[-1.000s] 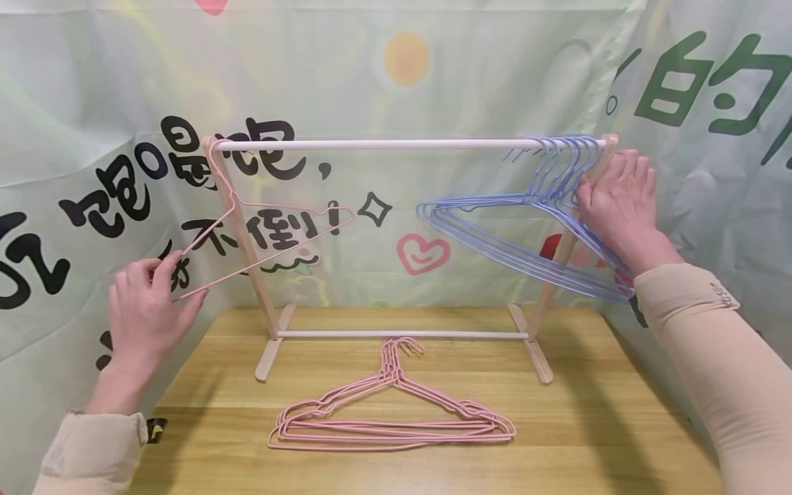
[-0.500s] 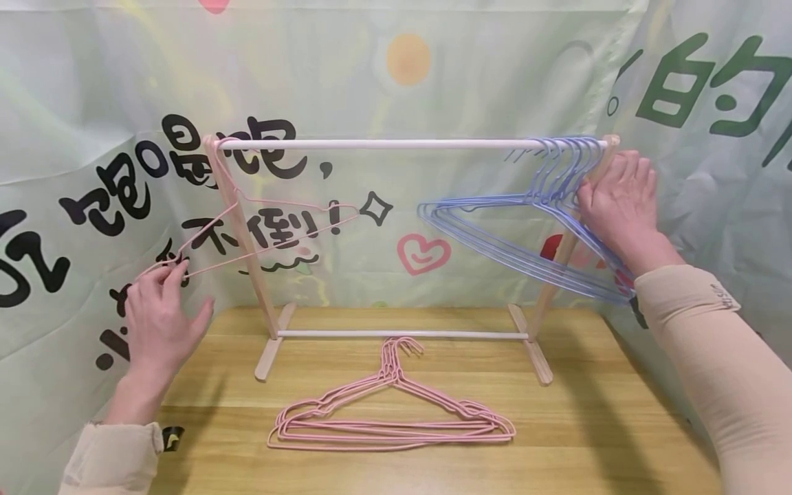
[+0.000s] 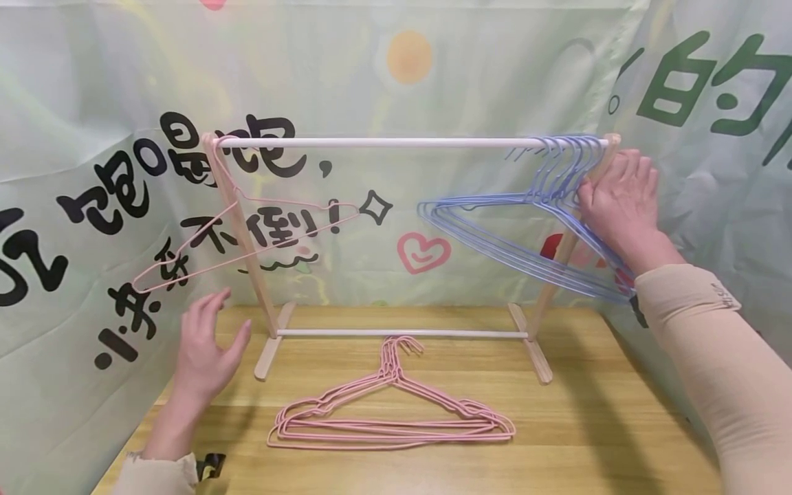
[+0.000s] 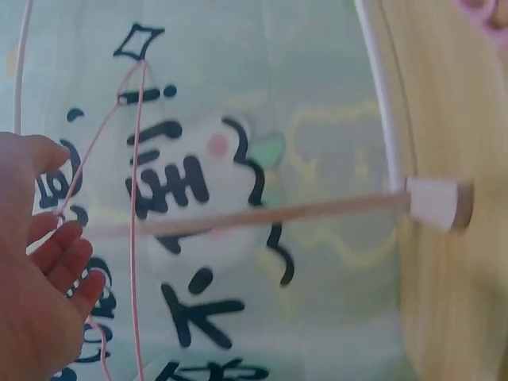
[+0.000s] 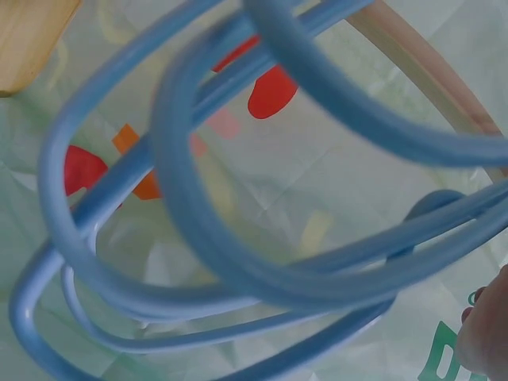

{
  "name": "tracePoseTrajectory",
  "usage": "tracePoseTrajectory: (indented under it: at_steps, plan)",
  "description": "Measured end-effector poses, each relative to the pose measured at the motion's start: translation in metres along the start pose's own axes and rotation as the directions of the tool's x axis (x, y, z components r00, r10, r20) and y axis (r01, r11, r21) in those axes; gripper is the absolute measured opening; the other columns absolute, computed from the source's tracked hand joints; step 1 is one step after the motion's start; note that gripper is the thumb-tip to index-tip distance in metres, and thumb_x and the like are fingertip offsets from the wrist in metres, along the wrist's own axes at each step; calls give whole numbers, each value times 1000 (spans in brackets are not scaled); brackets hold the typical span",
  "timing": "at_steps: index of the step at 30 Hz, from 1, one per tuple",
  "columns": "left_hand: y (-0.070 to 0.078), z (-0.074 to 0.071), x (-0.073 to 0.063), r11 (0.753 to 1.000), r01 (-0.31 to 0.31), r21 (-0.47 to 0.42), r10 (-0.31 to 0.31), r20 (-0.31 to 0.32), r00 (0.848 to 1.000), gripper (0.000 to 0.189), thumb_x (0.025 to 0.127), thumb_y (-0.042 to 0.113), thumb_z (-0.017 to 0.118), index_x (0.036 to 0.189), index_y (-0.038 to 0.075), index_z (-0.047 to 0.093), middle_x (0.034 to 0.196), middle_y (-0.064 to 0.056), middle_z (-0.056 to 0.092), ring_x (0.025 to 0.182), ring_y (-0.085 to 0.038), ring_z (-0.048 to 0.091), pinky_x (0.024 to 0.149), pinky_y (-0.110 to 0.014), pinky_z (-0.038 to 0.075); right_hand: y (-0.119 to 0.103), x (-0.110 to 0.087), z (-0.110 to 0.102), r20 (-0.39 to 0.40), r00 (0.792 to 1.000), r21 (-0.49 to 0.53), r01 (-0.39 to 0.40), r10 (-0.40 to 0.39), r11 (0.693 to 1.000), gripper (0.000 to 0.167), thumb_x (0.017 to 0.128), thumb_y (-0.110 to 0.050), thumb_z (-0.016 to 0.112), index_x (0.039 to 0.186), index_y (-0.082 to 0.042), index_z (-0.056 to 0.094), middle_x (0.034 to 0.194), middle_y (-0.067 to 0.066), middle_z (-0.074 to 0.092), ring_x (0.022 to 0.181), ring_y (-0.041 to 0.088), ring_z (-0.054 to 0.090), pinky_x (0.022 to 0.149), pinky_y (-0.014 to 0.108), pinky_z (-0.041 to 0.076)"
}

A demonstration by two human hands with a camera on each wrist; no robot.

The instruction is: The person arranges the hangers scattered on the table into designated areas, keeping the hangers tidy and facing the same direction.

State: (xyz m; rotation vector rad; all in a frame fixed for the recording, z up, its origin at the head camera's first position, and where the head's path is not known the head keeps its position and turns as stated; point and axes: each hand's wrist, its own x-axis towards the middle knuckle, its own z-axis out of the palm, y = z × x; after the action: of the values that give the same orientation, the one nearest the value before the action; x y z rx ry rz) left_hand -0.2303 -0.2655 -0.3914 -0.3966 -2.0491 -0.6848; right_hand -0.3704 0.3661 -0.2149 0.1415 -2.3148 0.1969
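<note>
Near centre, pink hangers (image 3: pixel 396 436) lie piled on a wooden table (image 3: pixel 557 447). The left hand (image 3: pixel 207 347) grasps nothing, fingers apart, below a lone pink hanger (image 3: pixel 238 198) hooked at the left of the rack (image 3: pixel 371 143). The right hand (image 3: pixel 621 199) touches the right post (image 3: pixel 540 313) beside hanging blue hangers (image 3: pixel 535 202); whether it grips I cannot tell. Printed cloth (image 3: pixel 346 75) hangs far behind.

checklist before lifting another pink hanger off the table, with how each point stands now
1. Left hand free: ok, it holds nothing.
2. Hung pink hanger hooked over the top bar: ok, at the left end.
3. Space beside it: ok, wide gap before the blue hangers.
4. Pink pile spread out singly: not ok, hooks and frames overlap.
5. Right hand firmly gripping the right post: cannot tell from these views.
</note>
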Motion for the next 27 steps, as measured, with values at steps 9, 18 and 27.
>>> tracePoseTrajectory:
  at_steps: [9,18,27]
  plan:
    - [19,34,-23,991,-41,-126,63,177,982,68,83,3,80,145,-2,52,134,-21,57,115,-34,55,101,-46,43,0,1,0,8,1000,6,-9,9,1000,50,101,-27,38,121,18,34,117,36,31,105,54,28,91,64,24]
    - [32,60,-44,987,-90,-133,136,390,911,65,88,15,81,146,1,53,139,-14,57,116,-30,60,92,-54,55,-1,1,0,7,1000,6,-6,6,1000,49,101,-27,38,121,17,33,117,36,31,104,53,28,90,64,24]
    - [41,76,-61,982,-133,-131,185,585,789,63,93,25,79,147,7,53,140,-7,59,128,-29,58,103,-51,51,-1,0,1,-7,1000,16,-10,10,1000,48,101,-27,38,120,17,34,117,36,32,105,54,29,91,64,24]
